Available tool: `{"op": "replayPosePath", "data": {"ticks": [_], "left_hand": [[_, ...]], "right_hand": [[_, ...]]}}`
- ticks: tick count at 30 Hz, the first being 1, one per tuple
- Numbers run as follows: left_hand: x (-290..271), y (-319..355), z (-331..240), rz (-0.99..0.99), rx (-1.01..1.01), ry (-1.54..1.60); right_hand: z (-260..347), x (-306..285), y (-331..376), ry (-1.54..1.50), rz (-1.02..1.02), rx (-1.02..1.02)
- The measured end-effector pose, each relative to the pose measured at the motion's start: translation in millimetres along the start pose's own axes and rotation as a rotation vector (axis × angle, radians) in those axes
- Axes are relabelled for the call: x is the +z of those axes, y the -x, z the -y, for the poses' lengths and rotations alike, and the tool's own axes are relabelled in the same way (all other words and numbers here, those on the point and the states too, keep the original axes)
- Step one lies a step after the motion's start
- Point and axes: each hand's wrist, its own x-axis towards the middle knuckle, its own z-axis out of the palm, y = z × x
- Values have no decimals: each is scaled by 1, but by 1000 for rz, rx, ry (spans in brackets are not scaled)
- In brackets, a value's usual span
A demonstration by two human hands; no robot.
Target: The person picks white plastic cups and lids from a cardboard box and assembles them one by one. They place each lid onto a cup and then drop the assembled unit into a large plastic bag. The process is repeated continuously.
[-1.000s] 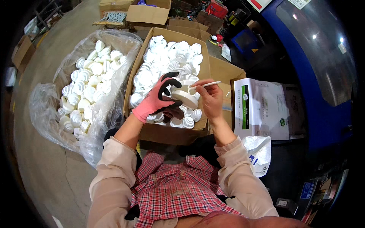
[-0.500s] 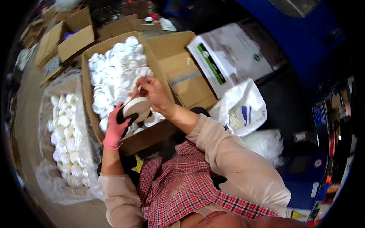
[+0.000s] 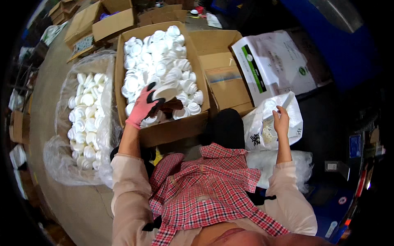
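My gloved left hand (image 3: 143, 107) grips one white cap (image 3: 165, 92) over the full box (image 3: 172, 130), my bare right hand (image 3: 281, 121) reaches open-fingered into the plastic bag (image 3: 292, 123), so I judge most caps remain.

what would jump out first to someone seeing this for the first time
Most striking is the cardboard box at centre, heaped with white plastic caps, and the clear bag of more caps to its left. The left hand, in a pink and black glove, holds one white cap over the box. On the right, the bare right hand reaches into a white plastic bag of small white pieces.
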Motion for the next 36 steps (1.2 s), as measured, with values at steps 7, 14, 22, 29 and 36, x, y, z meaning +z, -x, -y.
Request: {"op": "replayPosePath", "data": {"ticks": [7, 14, 22, 29, 36], "left_hand": [[13, 0, -71, 273, -236, 769], [-3, -1, -33, -353, -101, 1042], [-55, -1, -3, -588, -251, 1404], [-38, 13, 28, -416, -82, 782], [-11, 3, 25, -517, 128, 232]], "right_hand": [[277, 89, -8, -1194, 752, -320], [396, 123, -5, -903, 589, -747], [346, 264, -9, -28, 647, -696], [357, 262, -31, -380, 881, -558], [402, 163, -22, -1255, 888, -655]]}}
